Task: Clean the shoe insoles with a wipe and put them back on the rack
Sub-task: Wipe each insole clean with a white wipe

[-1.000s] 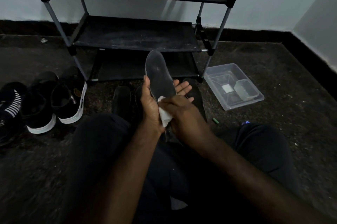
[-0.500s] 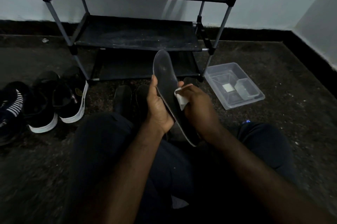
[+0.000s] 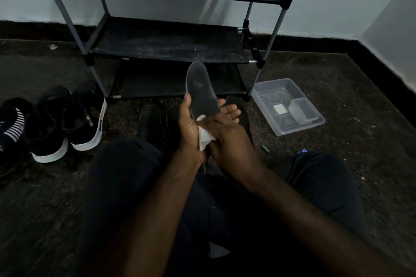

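A dark grey insole [image 3: 201, 90] stands tilted in front of the rack, its toe pointing up and away. My left hand [image 3: 191, 128] holds it from behind, thumb on its left edge and fingertips showing past its right edge. My right hand [image 3: 229, 146] grips a white wipe [image 3: 203, 135] and presses it on the lower part of the insole. The insole's heel end is hidden behind both hands. The black shoe rack [image 3: 166, 40] stands just beyond, its shelves bare.
Black sneakers with white soles [image 3: 67, 123] and a striped shoe [image 3: 11, 128] lie at the left. Two dark shoes [image 3: 149, 121] sit by my knees. A clear plastic tray [image 3: 287, 106] rests on the floor at the right. My legs fill the foreground.
The insole has turned from edge-on back to facing me. My right hand has slid the wipe down from the insole's middle to its lower part.
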